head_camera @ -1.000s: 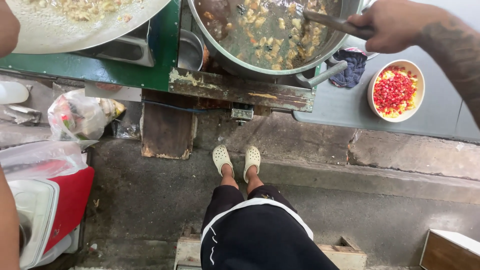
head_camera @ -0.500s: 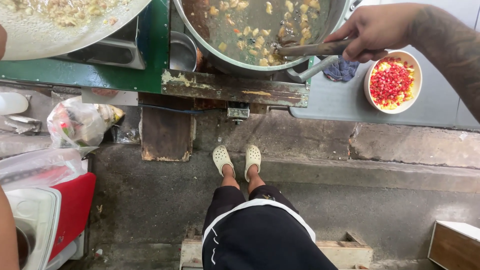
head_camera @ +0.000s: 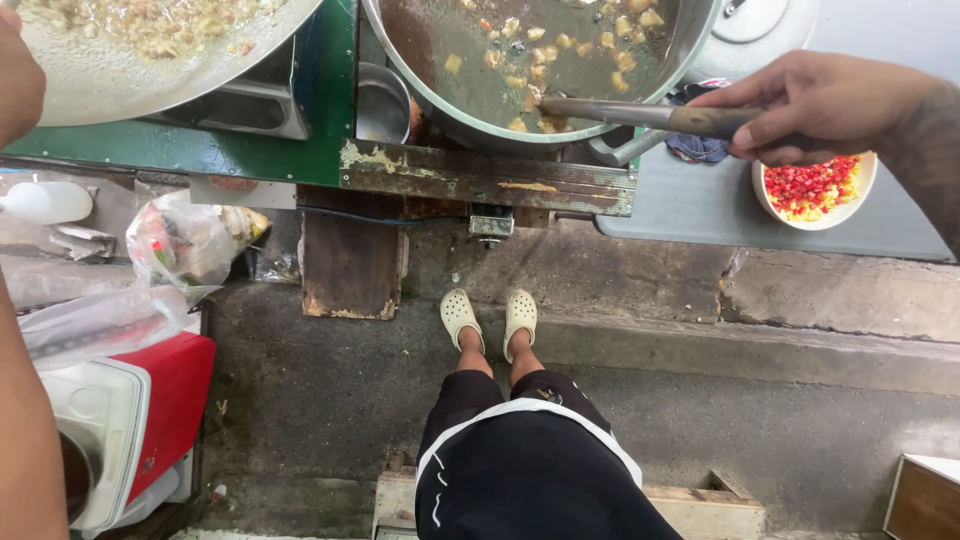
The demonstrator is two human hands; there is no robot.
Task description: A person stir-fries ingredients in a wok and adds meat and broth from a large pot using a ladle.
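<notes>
Up top, the right hand (head_camera: 820, 100) is wrapped around the handle of a long metal ladle (head_camera: 620, 112), whose far end dips into the big steel pot (head_camera: 690, 60) of brothy liquid with pale chunks floating in it. Just beside that hand, a white bowl (head_camera: 812, 195) of chopped red and yellow chillies sits on the grey tabletop (head_camera: 680, 205). At the left edge, the left hand (head_camera: 20, 80) touches the rim of a wide pan (head_camera: 150, 70) of fried bits; I cannot tell its grip.
</notes>
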